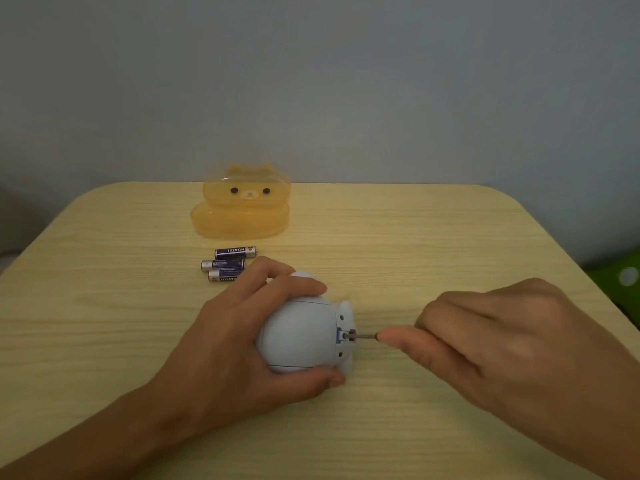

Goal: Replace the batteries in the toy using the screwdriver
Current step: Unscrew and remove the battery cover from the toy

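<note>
A pale blue rounded toy lies on its side on the wooden table, its underside facing right. My left hand wraps around it from the left, fingers over the top and thumb under. My right hand pinches a small screwdriver; only its thin metal shaft shows, with the tip against the toy's base by a small blue hatch. Three dark blue batteries lie side by side just behind my left hand, the nearest one partly hidden by my fingers.
A translucent orange bear-shaped box stands at the back of the table, behind the batteries. The table has rounded far corners and a grey wall rises behind it. Something green sits off the right edge.
</note>
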A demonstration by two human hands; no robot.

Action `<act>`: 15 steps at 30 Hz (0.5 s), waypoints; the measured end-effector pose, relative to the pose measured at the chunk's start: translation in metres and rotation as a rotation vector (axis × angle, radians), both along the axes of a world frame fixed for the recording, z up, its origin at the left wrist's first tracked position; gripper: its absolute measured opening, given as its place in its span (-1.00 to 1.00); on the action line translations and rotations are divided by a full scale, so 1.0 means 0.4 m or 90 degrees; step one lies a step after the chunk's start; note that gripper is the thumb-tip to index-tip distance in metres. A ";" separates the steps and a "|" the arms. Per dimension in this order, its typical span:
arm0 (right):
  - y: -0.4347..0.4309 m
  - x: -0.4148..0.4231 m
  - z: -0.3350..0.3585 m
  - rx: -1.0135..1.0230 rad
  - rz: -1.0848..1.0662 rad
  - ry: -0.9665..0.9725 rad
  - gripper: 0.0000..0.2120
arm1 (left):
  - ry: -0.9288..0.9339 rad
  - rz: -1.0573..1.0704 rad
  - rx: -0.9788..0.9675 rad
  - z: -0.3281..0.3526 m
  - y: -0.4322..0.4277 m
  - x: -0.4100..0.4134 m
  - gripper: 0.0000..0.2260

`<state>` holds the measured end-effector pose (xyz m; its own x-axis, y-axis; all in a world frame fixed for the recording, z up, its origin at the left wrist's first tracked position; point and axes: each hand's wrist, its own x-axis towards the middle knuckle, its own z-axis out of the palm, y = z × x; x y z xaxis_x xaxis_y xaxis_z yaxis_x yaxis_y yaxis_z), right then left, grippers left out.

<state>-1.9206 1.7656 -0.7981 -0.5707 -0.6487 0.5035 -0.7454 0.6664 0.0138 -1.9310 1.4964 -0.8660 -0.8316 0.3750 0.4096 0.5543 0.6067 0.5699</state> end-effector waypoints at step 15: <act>0.010 0.014 0.022 -0.113 -0.034 -0.208 -0.65 | -0.005 0.018 -0.003 -0.001 0.003 -0.003 -0.34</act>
